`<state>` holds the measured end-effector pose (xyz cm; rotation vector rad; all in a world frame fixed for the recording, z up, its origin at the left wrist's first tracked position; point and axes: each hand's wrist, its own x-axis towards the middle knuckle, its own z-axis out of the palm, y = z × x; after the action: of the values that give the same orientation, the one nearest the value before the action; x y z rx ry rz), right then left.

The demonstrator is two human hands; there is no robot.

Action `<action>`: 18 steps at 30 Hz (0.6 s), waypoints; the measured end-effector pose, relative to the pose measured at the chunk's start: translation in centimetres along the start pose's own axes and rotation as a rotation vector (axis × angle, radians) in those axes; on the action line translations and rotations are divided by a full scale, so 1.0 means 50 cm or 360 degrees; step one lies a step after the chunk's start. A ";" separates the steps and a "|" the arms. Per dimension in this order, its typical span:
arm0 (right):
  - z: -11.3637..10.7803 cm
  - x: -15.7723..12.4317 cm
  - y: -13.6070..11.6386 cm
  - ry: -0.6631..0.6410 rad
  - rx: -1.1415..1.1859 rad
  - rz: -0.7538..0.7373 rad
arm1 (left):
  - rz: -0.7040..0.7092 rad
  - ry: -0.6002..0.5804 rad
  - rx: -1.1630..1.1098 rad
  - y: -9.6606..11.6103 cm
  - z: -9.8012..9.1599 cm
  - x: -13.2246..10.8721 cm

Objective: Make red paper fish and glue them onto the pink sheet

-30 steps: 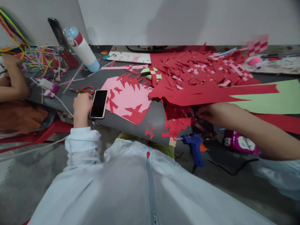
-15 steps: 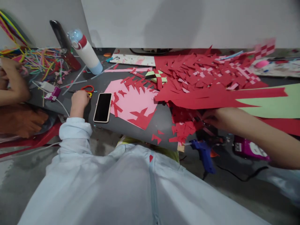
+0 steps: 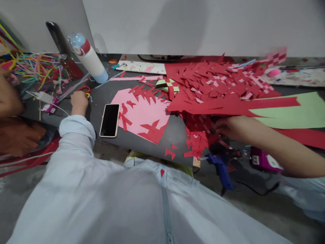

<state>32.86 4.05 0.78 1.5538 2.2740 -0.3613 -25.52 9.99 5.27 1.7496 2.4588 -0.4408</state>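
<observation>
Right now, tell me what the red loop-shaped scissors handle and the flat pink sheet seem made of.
Red loop-shaped scissors handle: probably smooth plastic, given its bright solid colour, though small here. Flat pink sheet: likely matt paper or thin card, lying flat without glare.

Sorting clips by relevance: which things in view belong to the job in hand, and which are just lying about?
Likely in use: scissors by left hand; red paper by right hand; pink paper; glue gun.
Probably lying about: phone; bottle.

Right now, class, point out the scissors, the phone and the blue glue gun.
Scissors (image 3: pixel 88 89), head view: on the orange handle loop.
Phone (image 3: pixel 109 120), head view: middle of the dark screen.
Blue glue gun (image 3: pixel 224 173), head view: on the handle.
</observation>
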 end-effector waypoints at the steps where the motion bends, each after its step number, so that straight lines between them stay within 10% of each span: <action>1: -0.005 -0.002 -0.002 -0.0001 0.0008 -0.0005 | -0.0024 0.0051 0.0012 0.002 -0.003 0.000; 11: -0.036 -0.004 -0.034 -0.0003 0.0052 -0.0060 | -0.0020 0.0002 0.0103 0.053 -0.070 -0.038; 18: -0.052 -0.013 -0.035 0.0038 0.0073 -0.0005 | 0.0522 0.0158 -0.0033 0.255 -0.137 -0.215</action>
<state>31.05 3.95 3.42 1.5854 2.3014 -0.4002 -9.29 5.99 12.07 2.1603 2.1629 -0.3014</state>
